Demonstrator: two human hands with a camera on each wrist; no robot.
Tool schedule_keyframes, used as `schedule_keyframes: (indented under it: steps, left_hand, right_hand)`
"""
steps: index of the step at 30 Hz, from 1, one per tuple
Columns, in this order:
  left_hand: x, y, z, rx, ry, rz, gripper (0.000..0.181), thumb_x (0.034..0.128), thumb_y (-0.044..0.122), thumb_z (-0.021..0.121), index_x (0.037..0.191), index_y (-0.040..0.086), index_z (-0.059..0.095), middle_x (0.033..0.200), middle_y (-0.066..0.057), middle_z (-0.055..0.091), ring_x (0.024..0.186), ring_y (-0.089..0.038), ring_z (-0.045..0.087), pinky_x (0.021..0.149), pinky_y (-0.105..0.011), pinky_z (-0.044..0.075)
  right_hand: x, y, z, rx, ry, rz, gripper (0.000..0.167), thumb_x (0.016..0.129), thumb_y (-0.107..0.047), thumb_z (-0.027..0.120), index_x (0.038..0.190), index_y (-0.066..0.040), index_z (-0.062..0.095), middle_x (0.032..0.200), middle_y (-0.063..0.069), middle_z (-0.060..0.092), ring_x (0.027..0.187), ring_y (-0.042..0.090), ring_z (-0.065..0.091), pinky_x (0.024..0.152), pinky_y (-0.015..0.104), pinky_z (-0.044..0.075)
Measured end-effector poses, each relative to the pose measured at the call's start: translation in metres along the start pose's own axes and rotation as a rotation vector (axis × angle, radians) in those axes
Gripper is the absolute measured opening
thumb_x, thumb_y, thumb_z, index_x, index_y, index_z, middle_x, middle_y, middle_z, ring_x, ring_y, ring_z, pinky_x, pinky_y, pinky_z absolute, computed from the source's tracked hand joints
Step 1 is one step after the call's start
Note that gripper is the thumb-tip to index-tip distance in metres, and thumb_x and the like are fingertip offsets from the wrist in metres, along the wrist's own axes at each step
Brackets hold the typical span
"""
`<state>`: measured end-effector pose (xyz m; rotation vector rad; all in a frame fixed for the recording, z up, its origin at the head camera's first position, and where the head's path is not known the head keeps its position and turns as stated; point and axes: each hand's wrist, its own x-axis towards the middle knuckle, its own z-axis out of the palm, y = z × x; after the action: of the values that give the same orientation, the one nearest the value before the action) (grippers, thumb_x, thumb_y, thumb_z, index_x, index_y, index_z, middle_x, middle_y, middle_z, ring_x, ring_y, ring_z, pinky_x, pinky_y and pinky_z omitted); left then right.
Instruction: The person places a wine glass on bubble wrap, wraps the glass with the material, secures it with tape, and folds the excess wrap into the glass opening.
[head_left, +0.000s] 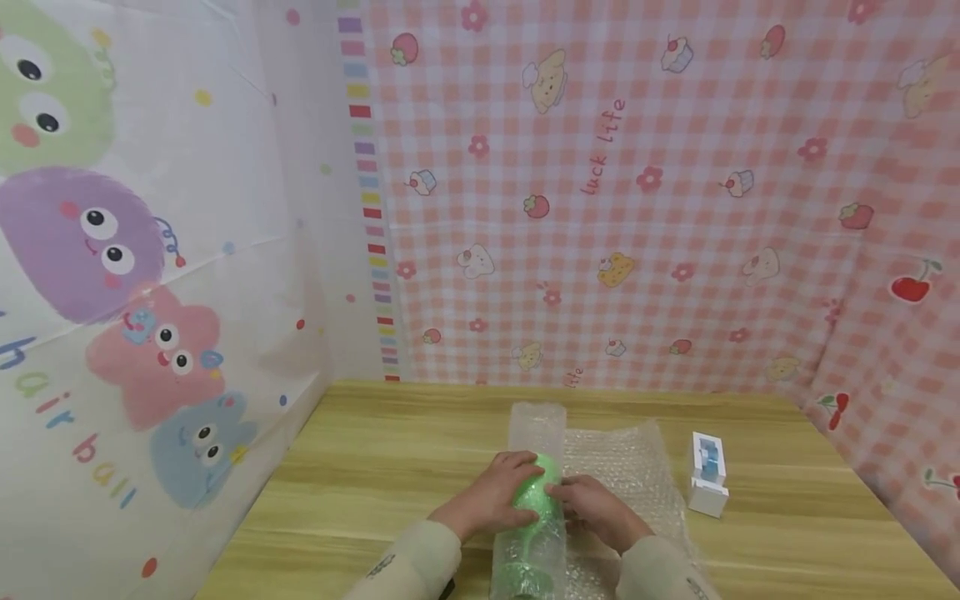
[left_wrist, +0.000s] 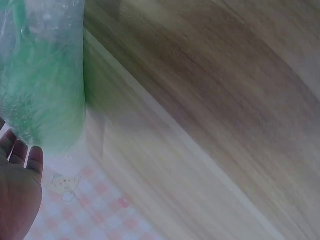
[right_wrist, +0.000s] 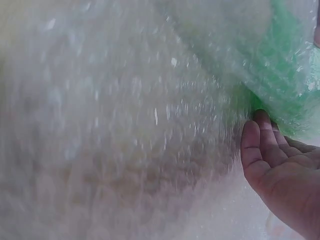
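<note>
A green object [head_left: 536, 492], wide at both ends and narrow between, lies inside clear bubble wrap [head_left: 538, 421] near the table's front. My left hand [head_left: 497, 497] grips the wrapped object from the left, thumb and fingers spread over its far wide end. At the right side my right hand [head_left: 600, 510] holds the wrap against the object, its fingertips at the fold where roll and loose sheet meet. The loose sheet [right_wrist: 120, 115] fills much of the right wrist view. In the left wrist view, several fingertips [left_wrist: 35, 159] touch the wrapped green end [left_wrist: 47, 105].
Right of the loose sheet stands a small white tape dispenser [head_left: 708, 496] with a blue roll [head_left: 708, 457]. The wood-grain table [head_left: 375, 467] reaches back to a pink checked cloth [head_left: 600, 233]. A white cartoon-print cloth [head_left: 255, 275] hangs along the left.
</note>
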<state>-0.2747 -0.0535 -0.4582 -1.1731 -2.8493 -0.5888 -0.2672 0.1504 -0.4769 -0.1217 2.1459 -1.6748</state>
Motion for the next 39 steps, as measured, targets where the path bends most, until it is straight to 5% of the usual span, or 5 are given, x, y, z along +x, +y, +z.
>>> schedule_keyframes:
  steps: [9,18,24,31,39]
  left_hand:
    - [0.001,-0.002,0.000,-0.049,-0.022,-0.029,0.063,0.0873,0.030,0.075,0.142,0.010,0.051,0.151,-0.007,0.042,0.139,-0.024,0.035,0.115,-0.037,0.032]
    - [0.001,-0.004,-0.009,-0.147,-0.058,-0.027,0.047,0.0922,0.022,0.068,0.137,0.010,0.057,0.153,-0.006,0.042,0.141,-0.024,0.035,0.116,-0.039,0.030]
    - [0.003,-0.003,-0.010,-0.119,-0.071,-0.033,0.044,0.0924,0.020,0.070,0.135,0.012,0.060,0.154,-0.005,0.041,0.141,-0.023,0.035,0.115,-0.038,0.032]
    - [-0.002,-0.004,-0.003,-0.135,-0.029,-0.081,0.046,0.0897,0.023,0.074,0.134,0.016,0.062,0.154,-0.012,0.034,0.142,-0.030,0.029,0.113,-0.045,0.034]
    - [-0.004,-0.004,-0.003,-0.114,0.002,-0.063,0.051,0.0910,0.026,0.073,0.136,0.010,0.054,0.153,-0.011,0.039,0.141,-0.028,0.034,0.115,-0.042,0.032]
  right_hand:
    - [-0.007,-0.010,0.005,-0.129,-0.006,-0.031,0.048,0.099,-0.039,0.057,0.112,0.007,0.064,0.094,0.005,0.070,0.087,0.018,0.067,0.083,0.042,0.056]
    - [-0.006,-0.008,0.003,-0.075,0.017,-0.019,0.043,0.099,-0.033,0.058,0.110,0.008,0.065,0.091,0.004,0.068,0.082,0.015,0.064,0.079,0.039,0.056]
    - [-0.001,-0.004,0.004,0.010,0.024,0.021,0.051,0.100,-0.030,0.058,0.123,0.015,0.057,0.102,0.009,0.070,0.092,0.020,0.067,0.087,0.044,0.055]
    - [0.000,-0.008,0.006,-0.071,0.089,0.105,0.064,0.097,-0.037,0.063,0.133,0.014,0.051,0.118,0.021,0.066,0.110,0.039,0.063,0.093,0.057,0.050]
    - [-0.002,-0.013,0.009,-0.083,0.223,0.074,0.058,0.092,-0.025,0.069,0.128,0.016,0.050,0.091,0.009,0.064,0.077,0.019,0.060,0.073,0.039,0.054]
